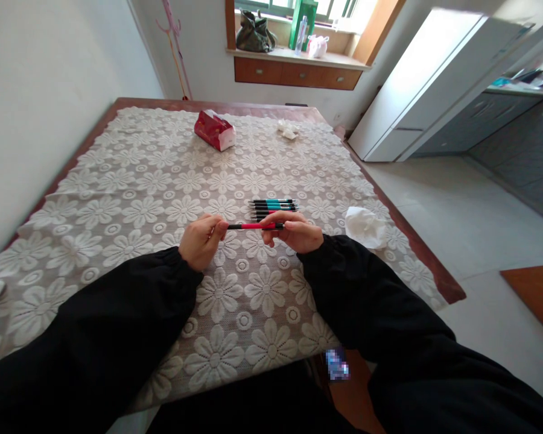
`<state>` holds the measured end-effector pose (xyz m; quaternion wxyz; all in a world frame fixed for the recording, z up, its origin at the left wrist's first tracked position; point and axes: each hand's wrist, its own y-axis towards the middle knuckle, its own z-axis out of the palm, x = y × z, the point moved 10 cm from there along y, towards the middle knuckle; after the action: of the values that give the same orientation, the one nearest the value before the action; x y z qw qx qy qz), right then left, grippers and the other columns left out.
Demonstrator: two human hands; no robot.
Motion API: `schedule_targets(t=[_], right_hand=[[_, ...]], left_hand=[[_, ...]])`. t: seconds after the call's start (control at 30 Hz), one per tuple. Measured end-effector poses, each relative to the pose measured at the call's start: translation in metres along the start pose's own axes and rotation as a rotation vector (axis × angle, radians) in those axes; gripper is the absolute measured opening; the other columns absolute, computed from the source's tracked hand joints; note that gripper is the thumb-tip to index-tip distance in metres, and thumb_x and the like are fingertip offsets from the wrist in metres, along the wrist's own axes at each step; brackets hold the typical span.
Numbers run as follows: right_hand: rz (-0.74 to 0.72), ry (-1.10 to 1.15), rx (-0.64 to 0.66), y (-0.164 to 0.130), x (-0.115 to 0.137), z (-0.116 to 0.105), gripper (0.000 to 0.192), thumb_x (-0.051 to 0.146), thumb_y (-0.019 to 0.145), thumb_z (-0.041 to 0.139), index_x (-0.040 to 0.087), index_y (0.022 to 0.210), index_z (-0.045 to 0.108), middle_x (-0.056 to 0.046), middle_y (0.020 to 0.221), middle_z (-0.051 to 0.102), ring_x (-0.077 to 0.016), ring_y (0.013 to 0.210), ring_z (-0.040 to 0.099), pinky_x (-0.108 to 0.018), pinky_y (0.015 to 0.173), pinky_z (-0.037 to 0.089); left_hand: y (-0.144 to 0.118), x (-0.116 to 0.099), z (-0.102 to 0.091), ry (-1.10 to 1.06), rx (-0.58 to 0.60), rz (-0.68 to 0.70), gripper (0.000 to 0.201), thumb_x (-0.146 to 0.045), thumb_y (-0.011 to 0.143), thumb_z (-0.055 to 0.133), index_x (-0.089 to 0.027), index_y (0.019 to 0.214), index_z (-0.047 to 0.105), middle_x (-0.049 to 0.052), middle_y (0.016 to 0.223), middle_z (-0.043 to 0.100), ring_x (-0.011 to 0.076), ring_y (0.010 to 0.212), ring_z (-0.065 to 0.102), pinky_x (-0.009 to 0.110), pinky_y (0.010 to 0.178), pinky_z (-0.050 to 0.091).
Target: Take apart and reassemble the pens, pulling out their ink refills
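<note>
A red and black pen is stretched level between my two hands, above the lace tablecloth. My left hand pinches its black end with thumb and fingers. At the other end, my right hand grips the pen between thumb and fingers, covering part of it. Just beyond my right hand lies a row of several pens, side by side, mostly teal and black with some red showing. My right fingers hide the near part of that row.
A red tissue pack lies toward the far side of the table. Crumpled white tissue sits to its right, and another white tissue rests near the right edge. A white refrigerator stands beyond the table at the right.
</note>
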<state>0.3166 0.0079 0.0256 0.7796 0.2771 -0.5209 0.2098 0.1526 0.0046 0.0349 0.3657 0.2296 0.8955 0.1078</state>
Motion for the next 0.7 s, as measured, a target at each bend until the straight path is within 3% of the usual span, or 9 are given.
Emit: schedule_targets(t=[0.37, 0.57, 0.7], right_hand=[[-0.046, 0.185, -0.065, 0.003, -0.002, -0.006, 0.027, 0.043, 0.082, 0.064, 0.016, 0.086, 0.065, -0.002, 0.063, 0.058, -0.0209, 0.066, 0.06, -0.032, 0.059, 0.046], [-0.055, 0.159, -0.076, 0.004, 0.0, -0.009, 0.027, 0.043, 0.081, 0.061, 0.016, 0.081, 0.066, -0.001, 0.059, 0.052, -0.0207, 0.063, 0.057, -0.033, 0.058, 0.042], [-0.09, 0.061, -0.079, 0.003, 0.003, -0.016, 0.028, 0.043, 0.083, 0.059, 0.016, 0.083, 0.066, 0.0, 0.057, 0.051, -0.0184, 0.059, 0.054, -0.031, 0.057, 0.041]], left_hand=[[-0.002, -0.003, 0.009, -0.05, 0.085, 0.052, 0.044, -0.041, 0.102, 0.041, -0.019, 0.069, 0.061, 0.003, 0.073, 0.062, 0.0175, 0.077, 0.058, 0.03, 0.074, 0.045], [-0.006, -0.018, 0.016, -0.035, 0.158, 0.185, 0.039, -0.038, 0.102, 0.043, -0.018, 0.078, 0.066, 0.005, 0.079, 0.065, 0.0182, 0.081, 0.06, 0.03, 0.075, 0.046], [-0.007, -0.021, 0.016, -0.042, 0.155, 0.205, 0.033, -0.035, 0.103, 0.044, -0.018, 0.088, 0.068, 0.005, 0.085, 0.068, 0.0177, 0.085, 0.063, 0.029, 0.078, 0.048]])
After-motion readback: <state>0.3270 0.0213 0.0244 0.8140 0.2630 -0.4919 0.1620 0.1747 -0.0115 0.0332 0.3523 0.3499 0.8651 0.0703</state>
